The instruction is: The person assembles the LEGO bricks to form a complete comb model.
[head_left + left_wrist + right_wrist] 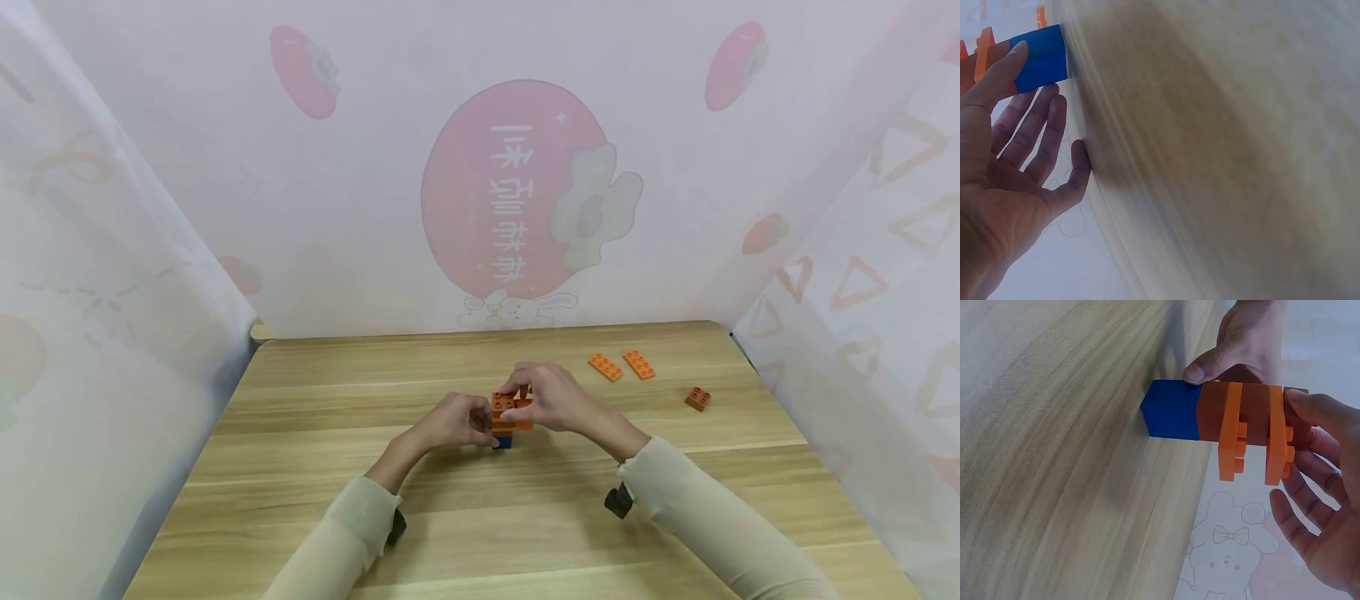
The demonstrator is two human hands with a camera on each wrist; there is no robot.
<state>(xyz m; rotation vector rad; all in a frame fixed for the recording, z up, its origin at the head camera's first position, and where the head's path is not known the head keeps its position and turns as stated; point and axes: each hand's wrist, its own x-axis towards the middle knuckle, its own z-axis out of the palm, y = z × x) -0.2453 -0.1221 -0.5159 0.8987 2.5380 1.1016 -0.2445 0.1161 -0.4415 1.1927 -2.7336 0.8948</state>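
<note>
A tower of toy building bricks stands on the table between both hands. Its base is a blue brick (1172, 409). Above that, brown bricks (1212, 412) alternate with two orange plates (1227, 461), whose studded ends jut out to one side. A brown brick (502, 406) forms the top. My left hand (452, 419) steadies the tower low down, its thumb against the blue brick and the other fingers spread around the far side. My right hand (555, 400) pinches the top brown brick, thumb on its near face; its fingertips behind are partly hidden.
Two loose orange plates (605, 367) lie at the back right of the wooden table (315, 400). Farther right sits a single brown brick (698, 398). Printed white curtains (360, 250) enclose the back and both sides.
</note>
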